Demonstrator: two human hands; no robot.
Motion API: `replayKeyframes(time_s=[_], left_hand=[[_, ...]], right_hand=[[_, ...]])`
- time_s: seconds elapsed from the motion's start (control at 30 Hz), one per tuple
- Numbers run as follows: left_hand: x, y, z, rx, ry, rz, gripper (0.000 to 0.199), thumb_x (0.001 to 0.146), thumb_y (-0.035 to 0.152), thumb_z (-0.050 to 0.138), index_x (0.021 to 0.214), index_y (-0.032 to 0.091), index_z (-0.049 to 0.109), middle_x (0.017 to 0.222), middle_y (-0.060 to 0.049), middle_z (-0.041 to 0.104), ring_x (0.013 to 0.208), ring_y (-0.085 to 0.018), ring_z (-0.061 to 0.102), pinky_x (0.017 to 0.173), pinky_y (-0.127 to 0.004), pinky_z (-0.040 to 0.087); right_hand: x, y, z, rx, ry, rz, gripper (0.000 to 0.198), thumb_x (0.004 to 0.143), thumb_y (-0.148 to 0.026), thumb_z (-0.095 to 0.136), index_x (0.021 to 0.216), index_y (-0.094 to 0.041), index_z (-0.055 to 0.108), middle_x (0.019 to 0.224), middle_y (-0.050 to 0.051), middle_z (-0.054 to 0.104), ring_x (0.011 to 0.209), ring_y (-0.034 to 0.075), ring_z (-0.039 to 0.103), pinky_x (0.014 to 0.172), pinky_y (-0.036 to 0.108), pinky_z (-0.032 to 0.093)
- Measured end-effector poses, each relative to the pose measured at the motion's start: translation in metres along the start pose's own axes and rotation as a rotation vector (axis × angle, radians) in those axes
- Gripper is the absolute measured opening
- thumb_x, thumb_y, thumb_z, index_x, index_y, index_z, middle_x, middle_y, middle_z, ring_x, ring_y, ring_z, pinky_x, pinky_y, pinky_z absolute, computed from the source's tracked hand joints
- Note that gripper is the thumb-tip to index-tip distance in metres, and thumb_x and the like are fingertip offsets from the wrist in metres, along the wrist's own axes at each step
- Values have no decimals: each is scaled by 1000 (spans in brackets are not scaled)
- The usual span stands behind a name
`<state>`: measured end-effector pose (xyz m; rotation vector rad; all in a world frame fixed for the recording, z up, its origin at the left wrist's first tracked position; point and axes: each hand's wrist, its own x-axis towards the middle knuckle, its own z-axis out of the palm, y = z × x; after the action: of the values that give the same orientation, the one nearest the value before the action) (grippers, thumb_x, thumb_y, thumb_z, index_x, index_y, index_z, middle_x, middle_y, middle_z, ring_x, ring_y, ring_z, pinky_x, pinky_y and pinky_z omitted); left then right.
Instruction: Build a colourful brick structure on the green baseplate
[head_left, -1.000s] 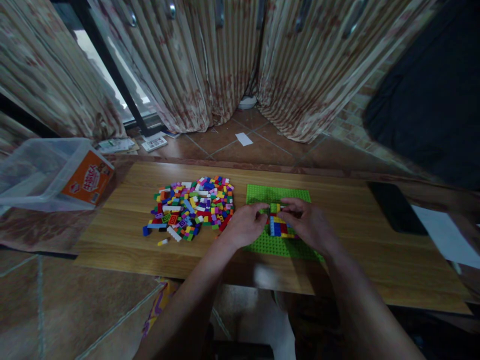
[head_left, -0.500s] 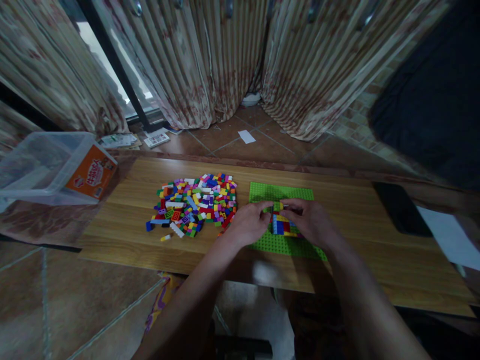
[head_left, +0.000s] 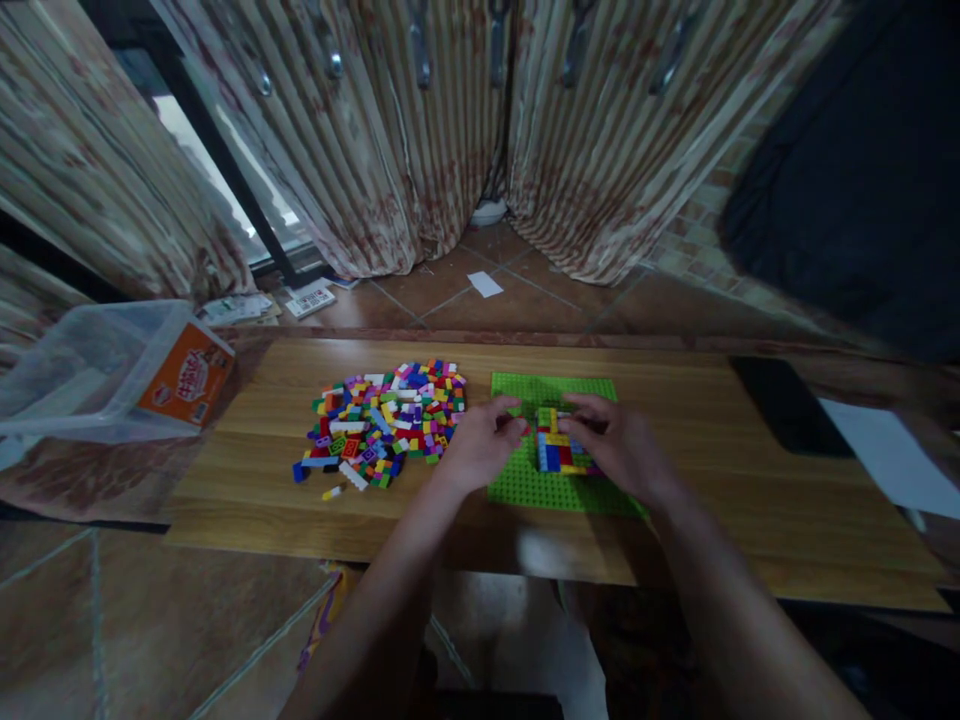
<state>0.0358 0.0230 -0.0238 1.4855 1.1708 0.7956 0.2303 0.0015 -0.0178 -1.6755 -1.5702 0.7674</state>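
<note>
On a green studded baseplate (head_left: pixel 517 487) sits a low build of toy bricks (head_left: pixel 553 455) in blue, red, yellow, light blue and green. Its right side is hidden under my right hand (head_left: pixel 619 440), whose thumb and fingers close on the bricks. A small pale piece shows by these fingertips; its kind is unclear. My left hand (head_left: pixel 480 440) hovers at the build's left, apart from it, thumb and index finger separated with nothing visible between them. To the left of the baseplate lies a heap of loose toy bricks (head_left: pixel 390 415) in many colours.
The wooden table (head_left: pixel 247 480) carries a dark flat tablet-like object (head_left: pixel 787 405) and white paper (head_left: pixel 885 450) at the right. Beyond its left end stands a clear plastic bin (head_left: pixel 97 370) with an orange label. Curtains (head_left: pixel 420 150) hang behind, and a paper (head_left: pixel 485 284) lies on the floor.
My left hand has drawn back leftward from the build, uncovering its left part and the green bricks at the back. My right hand stays at the build. The camera view has shifted slightly.
</note>
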Motion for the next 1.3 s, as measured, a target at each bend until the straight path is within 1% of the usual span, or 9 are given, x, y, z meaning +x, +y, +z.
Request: replayKeyframes(time_s=[0.1, 0.2, 0.33, 0.47, 0.57, 0.77, 1.0, 1.17, 1.3], left_hand=[[1, 2, 1, -200, -1, -54, 31, 81, 19, 58, 110, 13, 63, 79, -3, 67, 66, -13, 63, 63, -24, 50], [0, 10, 4, -317, -28, -84, 24, 80, 16, 59, 103, 12, 63, 85, -4, 67, 64, -10, 62, 64, -23, 50], [0, 15, 7, -349, -44, -45, 16, 80, 20, 62, 93, 12, 64, 78, -2, 66, 62, -9, 60, 62, -22, 49], [0, 13, 9, -354, -53, 6, 17, 80, 26, 65, 90, 12, 64, 71, 0, 64, 60, -9, 57, 60, -21, 47], [0, 10, 11, -341, -81, 49, 18, 81, 28, 64, 91, 13, 64, 74, -1, 66, 62, -9, 59, 61, -21, 48], [2, 6, 11, -100, 39, 87, 24, 85, 29, 59, 104, 15, 65, 88, -4, 69, 67, -12, 63, 63, -24, 49], [4, -5, 12, -40, 66, 63, 34, 85, 25, 57, 118, 15, 62, 108, -10, 70, 73, -15, 66, 71, -29, 54], [2, -1, 17, -136, 18, 18, 36, 84, 21, 57, 119, 14, 61, 111, -12, 70, 74, -15, 68, 71, -29, 56], [0, 7, 17, -94, 30, 5, 36, 83, 18, 56, 118, 13, 61, 112, -13, 70, 74, -16, 68, 70, -29, 56]], right_hand=[[-5, -1, -3, 123, 93, -25, 31, 81, -37, 63, 105, -19, 71, 90, 6, 75, 77, 20, 69, 73, 35, 54], [-9, -9, -3, 131, 64, -107, 26, 82, -35, 64, 102, -21, 72, 95, 5, 73, 83, 19, 67, 76, 34, 53], [-14, -25, 4, 7, -45, -226, 23, 83, -31, 64, 104, -23, 70, 92, 3, 69, 80, 16, 63, 73, 30, 50], [-17, -33, 10, -101, -14, -298, 17, 87, -26, 59, 98, -22, 71, 87, 2, 65, 80, 16, 61, 74, 30, 48], [-17, -29, 8, -139, -14, -321, 17, 88, -26, 57, 98, -21, 70, 87, 3, 65, 81, 17, 62, 74, 31, 48], [-3, 2, -14, -196, 88, -243, 20, 86, -29, 58, 98, -21, 71, 94, 6, 69, 88, 21, 64, 83, 37, 49], [11, 15, -13, -276, -38, -247, 18, 85, -25, 59, 95, -23, 74, 99, 6, 69, 95, 22, 62, 90, 40, 47], [16, 12, -8, -231, -102, -230, 18, 85, -24, 60, 96, -21, 73, 98, 6, 69, 94, 21, 62, 90, 38, 47], [19, 9, -10, -212, -133, -164, 16, 82, -21, 62, 92, -21, 74, 95, 5, 70, 88, 19, 64, 85, 35, 48]])
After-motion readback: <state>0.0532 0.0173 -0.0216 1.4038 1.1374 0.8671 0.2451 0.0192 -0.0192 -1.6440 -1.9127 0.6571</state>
